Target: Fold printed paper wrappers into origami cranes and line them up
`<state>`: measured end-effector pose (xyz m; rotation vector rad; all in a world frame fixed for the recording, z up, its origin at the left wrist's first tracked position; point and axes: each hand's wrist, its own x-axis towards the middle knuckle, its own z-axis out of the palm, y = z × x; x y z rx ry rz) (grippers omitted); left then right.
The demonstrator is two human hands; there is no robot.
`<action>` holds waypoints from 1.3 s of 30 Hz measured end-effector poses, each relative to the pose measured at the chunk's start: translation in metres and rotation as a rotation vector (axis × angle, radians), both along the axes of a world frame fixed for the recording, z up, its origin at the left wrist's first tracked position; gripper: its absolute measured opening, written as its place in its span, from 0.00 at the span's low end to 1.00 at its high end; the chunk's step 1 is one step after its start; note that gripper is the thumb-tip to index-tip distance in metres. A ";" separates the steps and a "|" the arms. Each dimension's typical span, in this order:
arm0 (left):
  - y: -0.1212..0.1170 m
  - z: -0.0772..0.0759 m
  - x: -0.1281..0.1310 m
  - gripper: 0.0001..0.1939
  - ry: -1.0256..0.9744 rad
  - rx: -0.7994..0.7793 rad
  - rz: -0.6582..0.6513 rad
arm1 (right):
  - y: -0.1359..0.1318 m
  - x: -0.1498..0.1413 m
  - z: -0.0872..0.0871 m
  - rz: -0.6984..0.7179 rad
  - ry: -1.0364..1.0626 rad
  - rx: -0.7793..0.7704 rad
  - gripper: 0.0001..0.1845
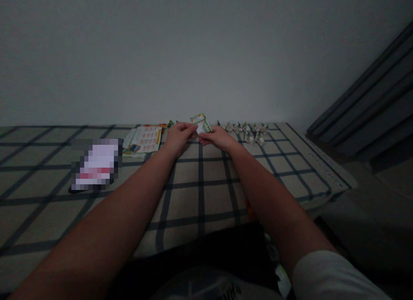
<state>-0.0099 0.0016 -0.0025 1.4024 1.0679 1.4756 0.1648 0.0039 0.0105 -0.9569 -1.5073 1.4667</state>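
Observation:
A small folded piece of printed paper [203, 125], green, white and yellow, is held up between my two hands over the far part of the table. The fingers of my left hand [179, 137] pinch its left edge. My right hand [217, 138] grips its lower right side between thumb and fingers. Just right of my right hand stand several pointed folded paper shapes [254, 134] in a cluster. Left of my left hand lies a stack of printed sheets [146, 139]; part of a small green folded piece [171, 123] shows behind that hand.
A checked cloth [190, 201] covers the table, which meets a plain wall [206, 55] at the back. A blurred-out phone [97, 164] lies at the left. Dark curtain folds [371, 106] hang beyond the table's right edge. Something orange [250, 209] shows beside my right forearm.

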 end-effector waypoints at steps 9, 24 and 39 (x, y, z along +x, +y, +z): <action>0.004 -0.004 -0.002 0.17 -0.035 0.014 0.011 | -0.002 -0.002 0.001 0.001 -0.023 0.033 0.05; 0.001 -0.002 -0.002 0.15 0.063 0.042 0.038 | 0.003 -0.002 -0.001 -0.038 0.082 0.053 0.06; -0.001 -0.004 0.000 0.15 0.087 0.013 -0.052 | 0.019 0.006 -0.010 -0.162 0.133 0.144 0.15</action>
